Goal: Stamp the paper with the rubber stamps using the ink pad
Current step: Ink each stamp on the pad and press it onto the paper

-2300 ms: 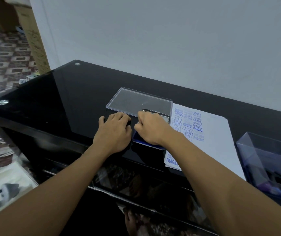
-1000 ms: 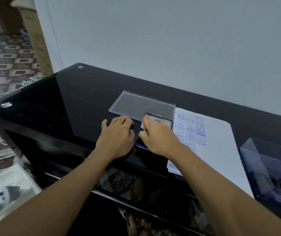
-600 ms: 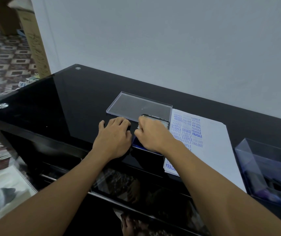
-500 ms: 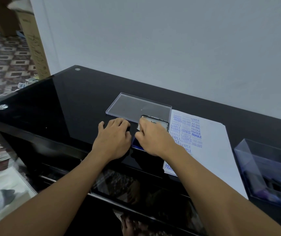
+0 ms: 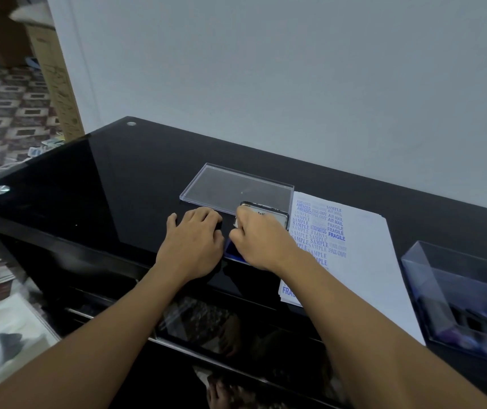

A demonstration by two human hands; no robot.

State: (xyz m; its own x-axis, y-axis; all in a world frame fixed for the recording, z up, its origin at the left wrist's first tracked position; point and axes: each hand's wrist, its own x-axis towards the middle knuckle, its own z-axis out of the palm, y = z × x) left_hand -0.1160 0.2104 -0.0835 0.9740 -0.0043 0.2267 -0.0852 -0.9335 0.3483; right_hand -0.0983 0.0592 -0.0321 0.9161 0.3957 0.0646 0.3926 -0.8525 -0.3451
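Observation:
The ink pad (image 5: 233, 251) lies open on the black glass table (image 5: 103, 187), a strip of its blue pad showing and its labelled lid (image 5: 274, 215) tilted up behind. My right hand (image 5: 261, 243) is over the pad, fingers curled downward around a rubber stamp that the hand hides. My left hand (image 5: 192, 246) rests palm down just left of the pad, its fingertips at the pad's left edge. The white paper (image 5: 366, 255) lies right of the pad. Its left side carries several blue stamp marks such as SAMPLE, FRAGILE and AIR MAIL.
A clear flat plastic lid (image 5: 236, 187) lies behind the ink pad. A clear plastic box (image 5: 466, 290) holding dark stamps stands at the right edge. The wall runs close behind the table. A cardboard box (image 5: 53, 78) stands on the patterned floor at left.
My right hand has bobbed slightly up and down over the ink pad, alternately covering and showing its lid. My left hand has stayed beside the pad.

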